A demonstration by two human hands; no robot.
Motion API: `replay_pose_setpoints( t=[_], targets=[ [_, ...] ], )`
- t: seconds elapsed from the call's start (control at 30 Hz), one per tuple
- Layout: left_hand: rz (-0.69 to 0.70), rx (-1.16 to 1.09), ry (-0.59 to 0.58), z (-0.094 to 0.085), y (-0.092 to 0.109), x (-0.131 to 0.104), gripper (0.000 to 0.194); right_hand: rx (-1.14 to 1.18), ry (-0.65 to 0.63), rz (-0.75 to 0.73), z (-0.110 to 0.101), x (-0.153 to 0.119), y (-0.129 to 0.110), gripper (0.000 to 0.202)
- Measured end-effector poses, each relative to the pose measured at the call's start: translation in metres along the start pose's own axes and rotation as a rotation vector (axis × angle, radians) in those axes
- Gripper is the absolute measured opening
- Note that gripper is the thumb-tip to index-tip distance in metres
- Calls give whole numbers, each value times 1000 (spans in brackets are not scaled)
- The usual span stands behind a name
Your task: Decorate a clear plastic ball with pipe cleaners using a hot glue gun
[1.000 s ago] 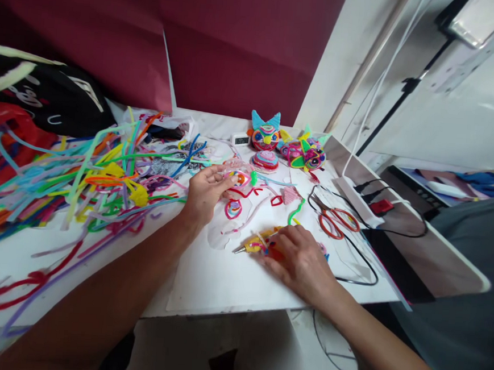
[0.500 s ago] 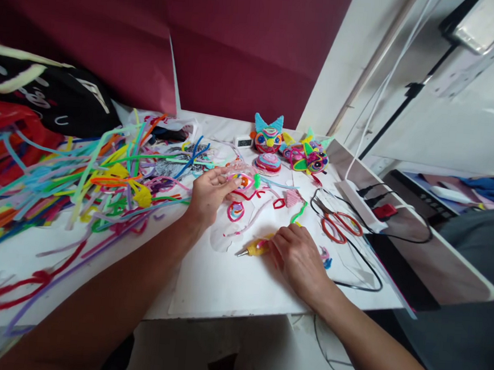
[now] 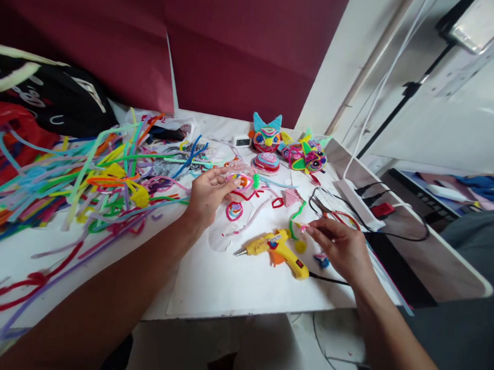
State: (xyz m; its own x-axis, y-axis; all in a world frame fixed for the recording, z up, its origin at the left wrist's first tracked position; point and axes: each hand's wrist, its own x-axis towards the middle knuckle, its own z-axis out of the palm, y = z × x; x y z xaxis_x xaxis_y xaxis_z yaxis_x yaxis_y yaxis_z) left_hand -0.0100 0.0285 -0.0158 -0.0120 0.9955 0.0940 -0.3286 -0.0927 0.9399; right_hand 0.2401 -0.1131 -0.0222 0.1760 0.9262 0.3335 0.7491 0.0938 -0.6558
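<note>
Though close to a yellow plastic glue gun (image 3: 274, 246) lying on the white bench (image 3: 221, 291), touching it with neither hand. Pinching a tiny pink piece (image 3: 303, 228) in the right hand (image 3: 340, 245), near a curved green fuzzy stem (image 3: 298, 210). Farther off, over the bench, grasping a clear, pink-and-orange-trimmed piece (image 3: 244, 181) in the left hand (image 3: 207, 198). Beyond, facing a round multicoloured figure with blue ears (image 3: 266, 138).

Free lane on near paper (image 3: 213, 290); glue gun (image 3: 282, 249) blocks middle, pipe-cleaner heap (image 3: 102, 180) left; room by part-hidden scissors (image 3: 325, 209) perhaps tight.
</note>
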Motion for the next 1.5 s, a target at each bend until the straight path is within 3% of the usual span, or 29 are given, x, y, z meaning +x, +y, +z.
replay_pose_setpoints(
  t=[0.2, 0.43, 0.57, 0.7, 0.77, 0.87, 1.0, 1.17, 1.5],
  targets=[
    [-14, -2, 0, 0, 0, 0, 44, -64, -50, -43, -23, -15, 21, 24],
    [-8, 14, 3, 1, -2, 1, 45, -208, 134, 51, -45, -20, 58, 28],
    [-6, 6, -3, 1, -5, 1, 47, -402, 91, -75, -42, -16, 66, 25],
    [-15, 10, -7, 1, -4, 0, 49, -535, 133, -139, -30, -17, 48, 25],
    [-27, 14, -6, 2, -3, -1, 49, -470, 166, -217, -19, -21, 28, 22],
    [-35, 9, 1, 3, -3, -2, 49, -215, -17, -353, 2, -27, -6, 19],
    [-24, 8, 1, 3, -4, -1, 48, -348, -70, -473, 30, -31, -36, 22],
    [-25, 11, -7, 2, -4, -1, 48, -579, -21, -498, 45, -27, -40, 23],
    [-23, 6, -9, 2, -2, -2, 50, -725, 36, -640, 53, -25, -44, 29]
  ],
)
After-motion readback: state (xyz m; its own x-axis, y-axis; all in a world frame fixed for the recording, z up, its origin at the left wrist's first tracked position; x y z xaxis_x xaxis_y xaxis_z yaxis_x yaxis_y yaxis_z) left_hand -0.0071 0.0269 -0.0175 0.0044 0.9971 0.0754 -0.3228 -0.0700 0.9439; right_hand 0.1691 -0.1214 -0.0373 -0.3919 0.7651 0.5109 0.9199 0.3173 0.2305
